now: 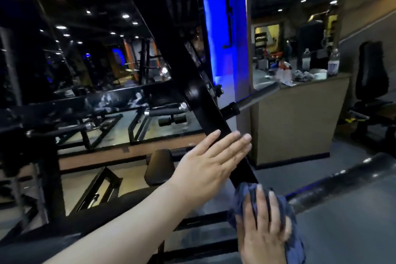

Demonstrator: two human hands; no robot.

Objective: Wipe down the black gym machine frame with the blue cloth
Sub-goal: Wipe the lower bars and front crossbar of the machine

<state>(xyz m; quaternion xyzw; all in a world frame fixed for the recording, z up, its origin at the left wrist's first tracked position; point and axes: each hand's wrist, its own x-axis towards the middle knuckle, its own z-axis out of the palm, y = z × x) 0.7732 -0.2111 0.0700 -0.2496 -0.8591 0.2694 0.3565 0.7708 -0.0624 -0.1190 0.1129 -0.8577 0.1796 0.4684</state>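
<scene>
A black slanted bar of the gym machine frame (211, 111) runs from the upper middle down to the lower right. My left hand (211, 163) lies flat against the bar with its fingers spread and nothing in it. Just below, my right hand (264, 228) presses the blue cloth (246, 199) onto the lower end of the same bar. The cloth is bunched under my palm and hangs down past my wrist on the right.
A mirror wall behind the frame reflects more black equipment. A wooden counter (300, 118) with bottles and clutter stands at the right. Further right is a black padded seat (371, 73). A thick black padded roller (347, 180) crosses the lower right.
</scene>
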